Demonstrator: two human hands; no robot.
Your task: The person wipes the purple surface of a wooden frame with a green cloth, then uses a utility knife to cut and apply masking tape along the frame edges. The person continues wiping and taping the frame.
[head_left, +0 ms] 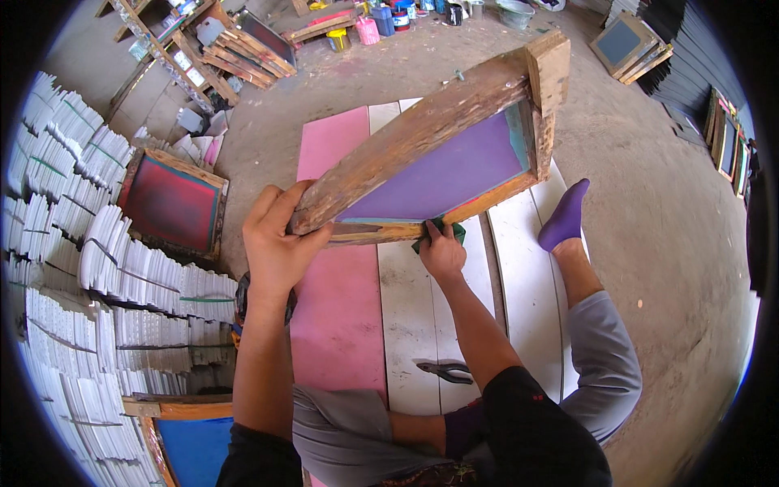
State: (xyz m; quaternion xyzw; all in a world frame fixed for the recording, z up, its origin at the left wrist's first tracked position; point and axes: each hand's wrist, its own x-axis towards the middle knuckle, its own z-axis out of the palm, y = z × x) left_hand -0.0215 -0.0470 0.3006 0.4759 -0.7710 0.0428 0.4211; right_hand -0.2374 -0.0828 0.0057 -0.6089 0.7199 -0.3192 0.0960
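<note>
A wooden screen-printing frame [422, 130] with purple mesh [446, 166] is held up and tilted in front of me. My left hand [276, 231] is closed round its near left corner, thumb below and fingers on top. At the frame's lower edge, my right hand [443, 253] pinches a dark green cloth [456, 232] against the wood; its fingertips are partly hidden. Below my right forearm, a pair of pliers [445, 372] with dark handles lies on the white boards [414, 316], apart from both hands.
Bundled stacks of white sheets [146, 260] rise on the left. A red-mesh frame [174, 203] leans there, and a blue-mesh frame [195, 446] stands nearer. A pink board [337, 325] adjoins the white ones. Paint containers [381, 24] and more frames [629, 45] stand at the back.
</note>
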